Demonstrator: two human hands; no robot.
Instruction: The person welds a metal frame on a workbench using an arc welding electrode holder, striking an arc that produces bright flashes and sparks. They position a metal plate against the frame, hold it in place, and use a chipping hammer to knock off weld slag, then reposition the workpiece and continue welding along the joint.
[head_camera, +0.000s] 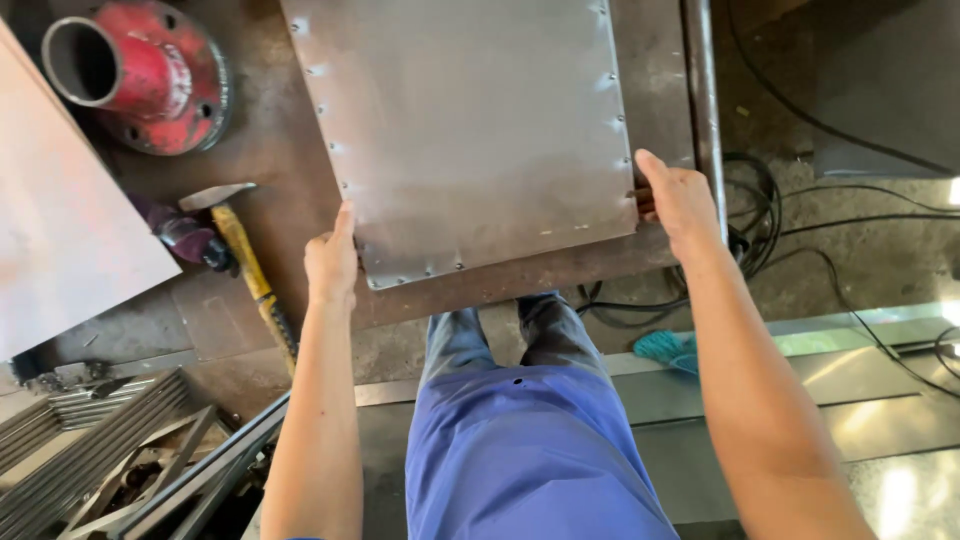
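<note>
A grey sheet-metal panel (470, 130) with spot marks along its edges lies on a rusty brown workbench (270, 150). My left hand (332, 262) grips the panel's near left corner, thumb on top. At the near right corner my right hand (678, 200) holds the panel's edge, fingers wrapped under it. Below the bench edge I see my own legs and a blue shirt (530, 450).
A hammer with a yellow handle (250, 265) lies left of my left hand. A red pipe flange (140, 75) stands at the back left, beside a large pale sheet (60, 220). Black cables (790, 210) coil on the floor to the right. Metal frames (110, 450) are stacked lower left.
</note>
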